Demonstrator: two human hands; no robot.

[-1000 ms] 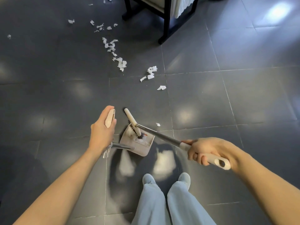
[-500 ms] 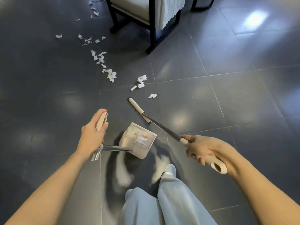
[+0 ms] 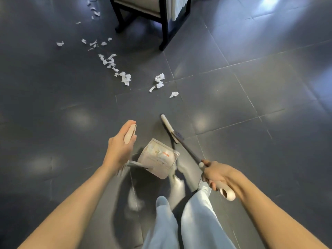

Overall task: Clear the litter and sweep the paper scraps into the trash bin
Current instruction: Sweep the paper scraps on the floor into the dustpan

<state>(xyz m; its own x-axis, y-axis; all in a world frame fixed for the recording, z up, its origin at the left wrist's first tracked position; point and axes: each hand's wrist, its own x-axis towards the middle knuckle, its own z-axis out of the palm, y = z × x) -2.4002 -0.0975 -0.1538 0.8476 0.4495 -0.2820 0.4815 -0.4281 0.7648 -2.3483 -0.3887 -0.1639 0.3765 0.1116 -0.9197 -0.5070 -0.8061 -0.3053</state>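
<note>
The broom (image 3: 187,150) is swinging out of the pan (image 3: 158,159), where its head was sitting a second ago. The head is now lying on the floor (image 3: 251,105) just past the pan's far right corner. The person is also stepping forward, the pale-trousered legs (image 3: 194,221) trading places, so the whole view is closing in on the litter.

The chair (image 3: 165,33) is standing at the top of the view, with the trail of scraps (image 3: 124,78) running from beside its legs down toward the person. The right grip (image 3: 217,174) is clamping round the broom's pale handle, fingers curled tight. The left grip (image 3: 119,150) is wrapping the top of the pan's upright handle, holding the pan tilted just above the floor. The pan seems to be carrying some paper already, though blur is hiding how much. The nearest scrap (image 3: 173,94) is lying ahead of the broom head and apart from it.

Judging by this, one load is finishing and the next is starting: most of the paper is waiting on the floor, and no bin is showing.
</note>
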